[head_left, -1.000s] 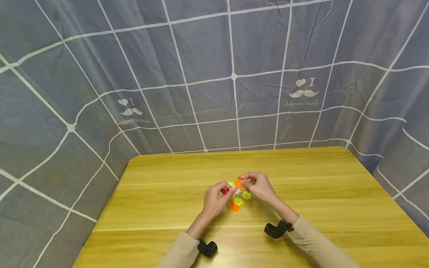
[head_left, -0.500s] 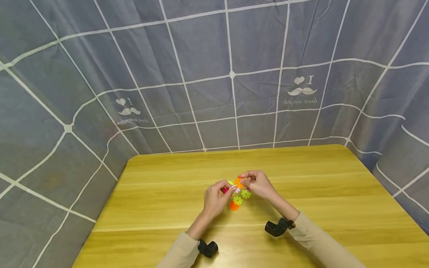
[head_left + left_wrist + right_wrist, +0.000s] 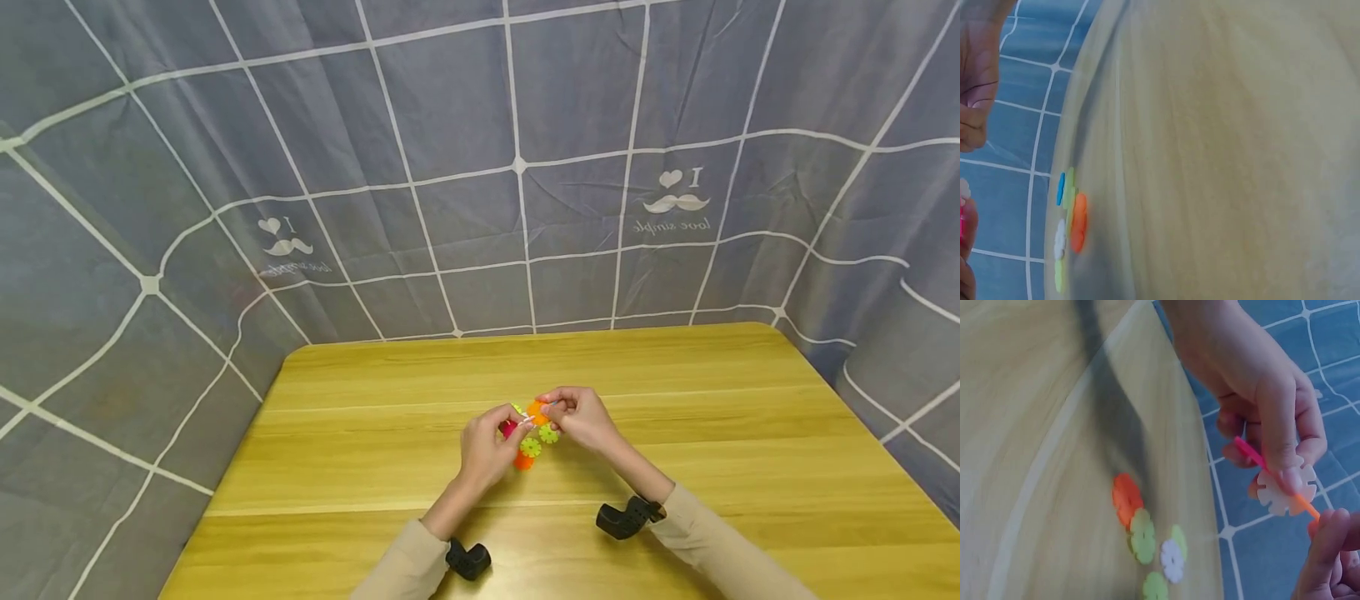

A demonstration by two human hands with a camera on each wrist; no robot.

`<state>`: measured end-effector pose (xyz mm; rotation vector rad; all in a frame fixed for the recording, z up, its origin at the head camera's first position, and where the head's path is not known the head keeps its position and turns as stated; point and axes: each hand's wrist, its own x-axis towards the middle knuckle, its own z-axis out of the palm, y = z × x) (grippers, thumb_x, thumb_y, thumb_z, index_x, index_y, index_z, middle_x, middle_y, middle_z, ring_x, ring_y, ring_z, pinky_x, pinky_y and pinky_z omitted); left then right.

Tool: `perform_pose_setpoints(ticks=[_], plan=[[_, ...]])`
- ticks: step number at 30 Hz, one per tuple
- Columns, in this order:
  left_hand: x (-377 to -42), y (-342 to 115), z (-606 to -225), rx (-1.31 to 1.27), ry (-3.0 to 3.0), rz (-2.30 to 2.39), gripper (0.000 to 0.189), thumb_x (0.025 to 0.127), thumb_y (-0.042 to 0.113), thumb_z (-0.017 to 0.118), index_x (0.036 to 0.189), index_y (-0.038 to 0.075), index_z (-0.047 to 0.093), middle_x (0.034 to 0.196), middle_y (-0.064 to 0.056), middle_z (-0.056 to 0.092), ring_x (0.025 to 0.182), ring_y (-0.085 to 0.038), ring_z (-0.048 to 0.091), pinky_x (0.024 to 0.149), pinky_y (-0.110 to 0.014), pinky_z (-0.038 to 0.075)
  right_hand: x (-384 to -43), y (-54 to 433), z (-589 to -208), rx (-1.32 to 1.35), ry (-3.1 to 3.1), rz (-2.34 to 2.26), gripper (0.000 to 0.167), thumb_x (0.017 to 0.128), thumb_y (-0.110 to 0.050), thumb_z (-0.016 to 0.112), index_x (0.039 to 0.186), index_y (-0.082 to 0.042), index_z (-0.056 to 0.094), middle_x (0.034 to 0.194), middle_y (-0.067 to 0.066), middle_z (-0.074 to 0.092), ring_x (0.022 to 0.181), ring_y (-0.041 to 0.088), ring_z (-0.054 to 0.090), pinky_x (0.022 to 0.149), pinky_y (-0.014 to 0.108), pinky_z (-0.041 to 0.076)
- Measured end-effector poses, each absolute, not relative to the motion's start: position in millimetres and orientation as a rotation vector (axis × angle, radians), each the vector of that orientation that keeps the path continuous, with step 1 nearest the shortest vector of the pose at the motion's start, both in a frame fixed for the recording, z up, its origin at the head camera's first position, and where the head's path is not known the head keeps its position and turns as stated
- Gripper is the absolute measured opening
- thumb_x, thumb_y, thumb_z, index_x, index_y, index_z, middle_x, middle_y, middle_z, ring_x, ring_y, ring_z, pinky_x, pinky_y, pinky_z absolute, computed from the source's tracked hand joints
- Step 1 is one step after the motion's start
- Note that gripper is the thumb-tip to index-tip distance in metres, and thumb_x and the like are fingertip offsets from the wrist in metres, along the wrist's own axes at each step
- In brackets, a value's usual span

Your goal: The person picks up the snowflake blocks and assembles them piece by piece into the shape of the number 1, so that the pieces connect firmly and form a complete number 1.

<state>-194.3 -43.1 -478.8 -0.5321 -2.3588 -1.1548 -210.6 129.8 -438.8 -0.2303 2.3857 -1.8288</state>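
Note:
My left hand [image 3: 483,450] pinches a white notched plastic disc [image 3: 1275,495] between thumb and fingers. A pink disc [image 3: 1250,452], seen edge-on in the right wrist view, meets the white one under those fingers. From the right, my right hand [image 3: 583,419] pinches an orange disc [image 3: 537,412] at its rim. The orange disc's edge meets the white disc; how deeply they are slotted together I cannot tell. Below both hands, loose discs lie on the table: a red-orange one [image 3: 1127,499], yellow-green ones [image 3: 1142,536], a white one [image 3: 1172,560] and a blue one [image 3: 1060,189].
The wooden table [image 3: 360,467] reaches back to a grey curtain [image 3: 465,217] with white grid lines. A black wrist camera [image 3: 628,517] sits on the right forearm, another black camera [image 3: 468,559] on the left.
Both hands have shifted very slightly right, still pinching the joined discs. The orange disc has turned a little. A bit of blue now shows by the right fingers.

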Motion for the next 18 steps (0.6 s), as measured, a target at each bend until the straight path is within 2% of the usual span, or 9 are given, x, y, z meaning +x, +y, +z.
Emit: perform_pose_setpoints(ticks=[8, 11, 18], plan=[[-195, -43, -473, -0.545, -2.439, -1.142, 0.013, 0.081, 0.022, 0.077, 0.076, 0.013, 0.068, 0.065, 0.002, 0.066, 0.052, 0.003, 0.043, 0.047, -0.012, 0.032, -208, 135, -437, -0.245, 2.376, -1.816, 0.023, 0.089, 0.001, 0.06, 0.107, 0.014, 0.062, 0.079, 0.022, 0.066, 0.058, 0.012, 0.054, 0.054, 0.023, 0.051], [-196, -44, -471, -0.545, -2.464, -1.174, 0.013, 0.082, 0.021, 0.076, 0.079, 0.012, 0.068, 0.065, 0.001, 0.064, 0.051, 0.001, 0.043, 0.046, -0.013, 0.032, -209, 137, -439, -0.247, 2.372, -1.816, 0.023, 0.089, 0.0, 0.06, 0.108, 0.013, 0.062, 0.081, 0.023, 0.066, 0.058, 0.01, 0.055, 0.055, 0.023, 0.053], [-197, -46, -467, -0.568, -2.475, -1.246, 0.012, 0.084, 0.02, 0.075, 0.085, 0.01, 0.069, 0.065, -0.001, 0.064, 0.05, -0.009, 0.047, 0.044, -0.012, 0.033, -210, 140, -443, -0.222, 2.339, -1.865, 0.024, 0.089, -0.003, 0.064, 0.109, 0.011, 0.063, 0.073, 0.01, 0.066, 0.059, 0.012, 0.06, 0.059, 0.027, 0.057]])
